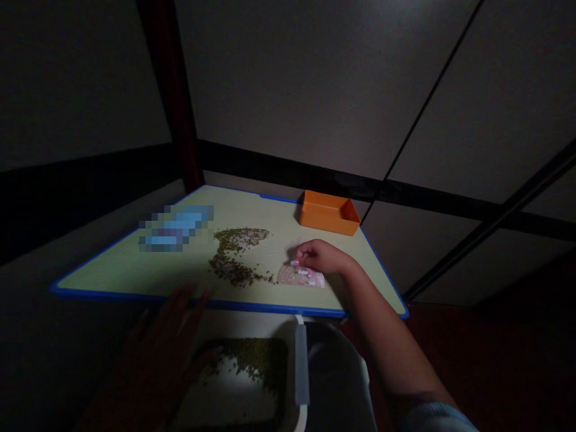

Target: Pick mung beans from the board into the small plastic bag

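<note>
On a pale green table (135, 273) with a blue rim lies a heap of small green beans (236, 255). My right hand (319, 257) rests on the table to the right of the heap, fingers curled onto a pink flat card or packet (300, 276). In deep shadow, my left hand (173, 327) sits at the table's near edge, fingers stretched out flat, above a white tray (234, 408) that holds more green beans (256, 360). I cannot tell whether it touches the tray.
An orange open box (329, 212) stands at the table's far right corner. A blurred-out blue object (176, 227) lies at the far left of the table. A white container (333, 372) sits below the table edge, beside the tray. Walls surround the table closely.
</note>
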The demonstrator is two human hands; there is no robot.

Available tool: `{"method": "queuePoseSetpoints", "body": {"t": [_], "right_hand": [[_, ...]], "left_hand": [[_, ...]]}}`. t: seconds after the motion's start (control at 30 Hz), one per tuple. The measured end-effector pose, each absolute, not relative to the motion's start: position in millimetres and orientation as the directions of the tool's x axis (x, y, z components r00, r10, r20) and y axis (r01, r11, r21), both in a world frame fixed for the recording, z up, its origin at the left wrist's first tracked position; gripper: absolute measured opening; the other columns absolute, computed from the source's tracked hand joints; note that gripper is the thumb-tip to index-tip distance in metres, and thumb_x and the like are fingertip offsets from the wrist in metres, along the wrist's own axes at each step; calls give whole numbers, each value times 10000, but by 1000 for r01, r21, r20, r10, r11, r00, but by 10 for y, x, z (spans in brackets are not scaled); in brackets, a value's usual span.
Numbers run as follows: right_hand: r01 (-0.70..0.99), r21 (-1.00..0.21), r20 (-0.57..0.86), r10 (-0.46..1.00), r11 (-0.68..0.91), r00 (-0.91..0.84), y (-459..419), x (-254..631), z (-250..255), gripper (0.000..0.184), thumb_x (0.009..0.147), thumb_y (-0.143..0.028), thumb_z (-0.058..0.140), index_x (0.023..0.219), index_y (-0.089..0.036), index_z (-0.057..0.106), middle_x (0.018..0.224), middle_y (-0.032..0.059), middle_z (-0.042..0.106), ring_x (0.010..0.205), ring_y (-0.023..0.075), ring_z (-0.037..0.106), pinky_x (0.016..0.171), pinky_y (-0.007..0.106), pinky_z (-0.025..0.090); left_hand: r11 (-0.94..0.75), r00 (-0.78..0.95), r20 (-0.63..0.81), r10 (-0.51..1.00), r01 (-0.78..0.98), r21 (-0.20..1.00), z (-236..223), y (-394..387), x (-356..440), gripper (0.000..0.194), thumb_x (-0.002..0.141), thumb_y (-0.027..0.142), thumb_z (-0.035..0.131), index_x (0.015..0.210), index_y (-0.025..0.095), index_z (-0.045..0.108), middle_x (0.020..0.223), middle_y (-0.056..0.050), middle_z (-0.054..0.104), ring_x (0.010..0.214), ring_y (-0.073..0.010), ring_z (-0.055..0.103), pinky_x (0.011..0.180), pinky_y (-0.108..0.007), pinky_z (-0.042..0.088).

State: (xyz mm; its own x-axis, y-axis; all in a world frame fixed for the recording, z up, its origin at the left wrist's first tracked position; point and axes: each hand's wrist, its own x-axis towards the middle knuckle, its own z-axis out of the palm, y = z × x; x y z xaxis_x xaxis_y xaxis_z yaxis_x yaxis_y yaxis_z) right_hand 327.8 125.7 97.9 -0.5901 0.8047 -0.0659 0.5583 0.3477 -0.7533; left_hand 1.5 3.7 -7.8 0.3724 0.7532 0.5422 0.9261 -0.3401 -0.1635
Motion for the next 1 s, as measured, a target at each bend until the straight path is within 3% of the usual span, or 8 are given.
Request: {"method": "queuePoseSetpoints", "body": {"t": [0.13, 0.3, 0.5, 0.63, 0.8, 1.0], "right_hand": [[603, -693, -35, 817, 394, -575, 1273, 3281, 950, 184, 849, -194, 587, 674, -141, 563, 542, -56, 496, 529, 75, 418, 550, 213, 299], [633, -647, 41, 848, 425, -528, 1286, 3290, 937, 188, 861, -176, 582, 677, -140, 556, 572, -43, 530, 545, 77, 426, 566, 218, 294], [662, -614, 20, 847, 430, -531, 1263, 3270, 969, 191, 871, -194, 589, 690, -135, 589, 580, -36, 547, 550, 79, 424, 580, 224, 295], [782, -463, 59, 895, 417, -442, 1237, 3247, 1014, 151, 859, -177, 605, 714, -136, 615, 627, -8, 591, 565, 88, 424, 574, 233, 253], [906, -298, 128, 953, 300, -274, 1232, 3255, 1067, 192, 894, -284, 588, 764, -155, 646, 668, 38, 627, 573, 114, 422, 558, 256, 212], [884, -363, 197, 952, 295, -236, 1260, 3277, 1035, 193, 900, -280, 578, 774, -152, 648, 651, 22, 603, 576, 110, 438, 554, 245, 223]], "left_hand": [[-361, 398, 581, 710, 914, -186, -72, 32, 19, 731, 909, 582, 224, 1531, 206, 146, 1508, -226, 409, 1356, -380, 444, 984, -586, 420], [-372, 415, 603, 682, 906, -202, -34, 25, 37, 732, 912, 557, 238, 1535, 196, 108, 1447, -252, 474, 1292, -414, 506, 933, -597, 445], [-371, 409, 588, 698, 908, -192, -48, 34, 26, 732, 908, 546, 258, 1535, 198, 107, 1469, -251, 448, 1319, -406, 480, 964, -589, 427], [-379, 420, 582, 696, 904, -198, -68, 54, 14, 739, 904, 558, 264, 1533, 195, 124, 1469, -249, 449, 1322, -409, 475, 954, -585, 436], [-376, 430, 602, 673, 900, -222, -74, 62, 16, 736, 902, 541, 262, 1524, 158, 176, 1446, -263, 472, 1289, -416, 508, 922, -586, 456], [-361, 406, 580, 706, 911, -198, -73, 61, -3, 718, 879, 554, 285, 1493, 182, 290, 1468, -223, 467, 1313, -385, 494, 969, -559, 444]]}}
